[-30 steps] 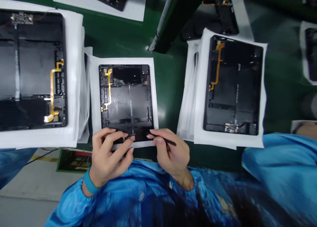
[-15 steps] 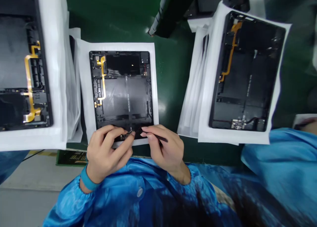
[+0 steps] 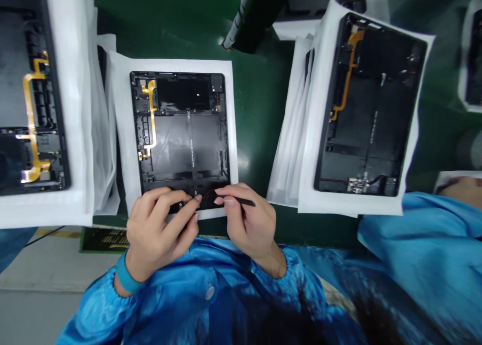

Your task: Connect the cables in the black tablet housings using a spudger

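Note:
A black tablet housing (image 3: 173, 144) with an orange flex cable (image 3: 152, 126) along its left side lies open on white wrapping. My left hand (image 3: 161, 229) rests over its near edge, fingers bent and apart, the fingertips touching a small circuit board that they mostly cover. In my right hand (image 3: 252, 224), between thumb and index finger, are dark tweezers (image 3: 244, 202). Their tips point left into the housing's near edge, close to my left fingertips. A thin red wire (image 3: 208, 193) runs between the two hands; whether the tweezers grip it I cannot tell.
Stacks of wrapped tablet housings stand at left (image 3: 81, 134) and right (image 3: 307, 134) on the green table (image 3: 252, 109). A dark stand with a grey rod (image 3: 237, 21) rises at the back. Another person's blue sleeve (image 3: 433, 239) is at the right.
The whole view has shifted slightly, so things sit a little further left and up. The red wire shows more clearly between my hands. Both hands stay at the housing's near edge.

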Tool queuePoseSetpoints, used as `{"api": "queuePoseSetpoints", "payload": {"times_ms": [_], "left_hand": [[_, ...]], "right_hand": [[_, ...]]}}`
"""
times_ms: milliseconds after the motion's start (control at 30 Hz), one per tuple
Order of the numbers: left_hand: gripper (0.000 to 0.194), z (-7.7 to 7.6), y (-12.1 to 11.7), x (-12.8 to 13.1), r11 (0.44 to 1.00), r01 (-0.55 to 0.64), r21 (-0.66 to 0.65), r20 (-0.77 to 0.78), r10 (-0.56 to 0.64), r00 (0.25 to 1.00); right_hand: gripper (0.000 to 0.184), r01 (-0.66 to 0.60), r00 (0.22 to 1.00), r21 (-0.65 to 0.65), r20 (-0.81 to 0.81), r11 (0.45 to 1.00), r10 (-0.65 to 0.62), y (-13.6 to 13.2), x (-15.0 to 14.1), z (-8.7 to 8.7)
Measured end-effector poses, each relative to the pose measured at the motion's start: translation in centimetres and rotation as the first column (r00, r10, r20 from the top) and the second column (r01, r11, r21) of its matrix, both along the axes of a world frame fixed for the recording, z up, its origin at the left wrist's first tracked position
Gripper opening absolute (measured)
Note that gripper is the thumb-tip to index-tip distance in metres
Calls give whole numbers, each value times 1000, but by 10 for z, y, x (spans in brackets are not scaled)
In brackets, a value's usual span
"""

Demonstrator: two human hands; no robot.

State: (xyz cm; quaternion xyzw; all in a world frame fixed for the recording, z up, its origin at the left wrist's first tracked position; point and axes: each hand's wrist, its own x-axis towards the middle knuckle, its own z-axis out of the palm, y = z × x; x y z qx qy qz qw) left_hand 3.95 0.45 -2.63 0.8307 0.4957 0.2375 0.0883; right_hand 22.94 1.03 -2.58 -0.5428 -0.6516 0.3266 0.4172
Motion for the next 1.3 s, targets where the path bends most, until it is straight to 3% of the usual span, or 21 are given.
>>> {"api": "queuePoseSetpoints", "payload": {"times_ms": [167,300,500,600,800,1300], "left_hand": [[43,3,1,1,1000,23,-7,-59,-23,998],[45,5,4,0,999,38,-18,-54,-39,998],[45,7,8,-1,997,54,-64,-22,-55,998],[47,5,8,-1,997,52,-59,-29,-54,998],[46,5,10,-1,997,70,-44,-30,-71,997],[39,6,6,-1,996,29,-90,38,-25,999]], "right_hand": [[20,42,999,25,12,999,-42,0,0,-2],[30,-11,999,119,48,993,5,-3,2,-4],[45,-178,923,217,375,960,86,-22,11,-6],[54,-207,895,244,438,947,83,-28,13,-9],[67,-185,895,243,441,952,62,-30,13,-12],[62,-120,906,221,422,968,16,-26,10,-3]]}}
